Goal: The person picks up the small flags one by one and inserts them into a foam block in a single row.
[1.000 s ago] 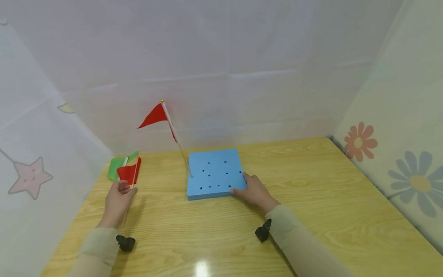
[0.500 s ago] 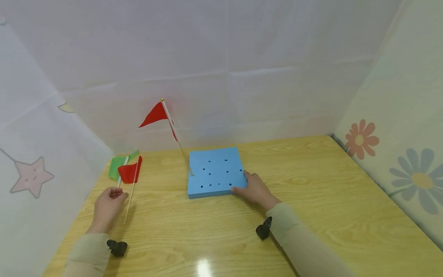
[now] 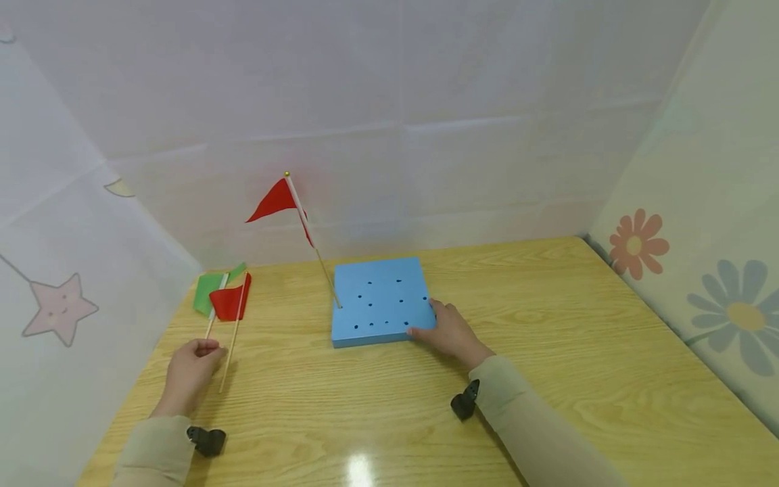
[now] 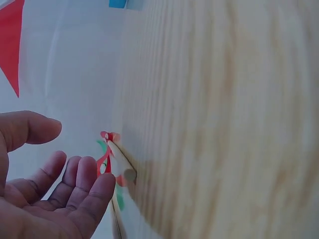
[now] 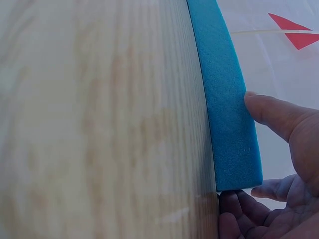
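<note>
A blue block [image 3: 383,308] with several small holes lies on the table. A red triangular flag [image 3: 276,200] stands tilted left in a hole at its left edge. My right hand [image 3: 452,333] holds the block's near right corner; in the right wrist view the thumb [image 5: 271,112] lies on its upper edge and curled fingers lie at its end. At the left lie another red flag [image 3: 227,303] and a green flag [image 3: 207,292], partly overlapped. My left hand [image 3: 190,370] is beside their sticks; the left wrist view shows thumb and fingers apart with nothing between them.
The wooden table [image 3: 548,379] stands against a white cloth backdrop [image 3: 462,169]. Patterned cloth with flowers [image 3: 739,316] hangs at the right, and cloth with a star [image 3: 61,308] at the left.
My left hand has drawn back from the lying red flag's stick, toward the person and slightly left. That flag stays on the table. My right hand keeps its place on the block.
</note>
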The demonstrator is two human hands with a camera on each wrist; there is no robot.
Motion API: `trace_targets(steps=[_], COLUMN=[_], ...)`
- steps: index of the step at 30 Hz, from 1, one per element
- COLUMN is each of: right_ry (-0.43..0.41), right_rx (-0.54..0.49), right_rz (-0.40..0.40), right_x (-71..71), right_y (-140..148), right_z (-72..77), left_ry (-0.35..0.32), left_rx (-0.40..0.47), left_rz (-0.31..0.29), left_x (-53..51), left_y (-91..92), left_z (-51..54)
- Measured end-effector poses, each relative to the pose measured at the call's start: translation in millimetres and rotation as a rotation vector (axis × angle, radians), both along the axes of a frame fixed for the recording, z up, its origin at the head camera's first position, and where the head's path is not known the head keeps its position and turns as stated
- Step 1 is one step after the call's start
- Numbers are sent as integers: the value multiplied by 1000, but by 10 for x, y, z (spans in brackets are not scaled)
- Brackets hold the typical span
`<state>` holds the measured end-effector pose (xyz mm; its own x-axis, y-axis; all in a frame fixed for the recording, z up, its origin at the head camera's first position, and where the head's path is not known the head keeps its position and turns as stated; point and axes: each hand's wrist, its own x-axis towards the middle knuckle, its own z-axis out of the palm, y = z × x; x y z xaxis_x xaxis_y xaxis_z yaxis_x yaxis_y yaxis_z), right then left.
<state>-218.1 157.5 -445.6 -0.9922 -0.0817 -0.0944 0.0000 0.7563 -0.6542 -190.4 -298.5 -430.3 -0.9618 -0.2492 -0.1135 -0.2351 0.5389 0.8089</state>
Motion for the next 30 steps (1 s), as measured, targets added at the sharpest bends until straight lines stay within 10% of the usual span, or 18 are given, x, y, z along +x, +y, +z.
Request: trace_targets(steps=[7,30], right_ry=[-4,-23], right_rx=[-15,-29], right_rz=[7,7], right_x=[-12,-4], right_y=[9,24], right_z=[7,-5], left_ry=[-25,-46], left_rx=[100,-235], left_rz=[-26,-182], left_x=[14,-72], left_y=[-14,-3], left_z=[-35,-59])
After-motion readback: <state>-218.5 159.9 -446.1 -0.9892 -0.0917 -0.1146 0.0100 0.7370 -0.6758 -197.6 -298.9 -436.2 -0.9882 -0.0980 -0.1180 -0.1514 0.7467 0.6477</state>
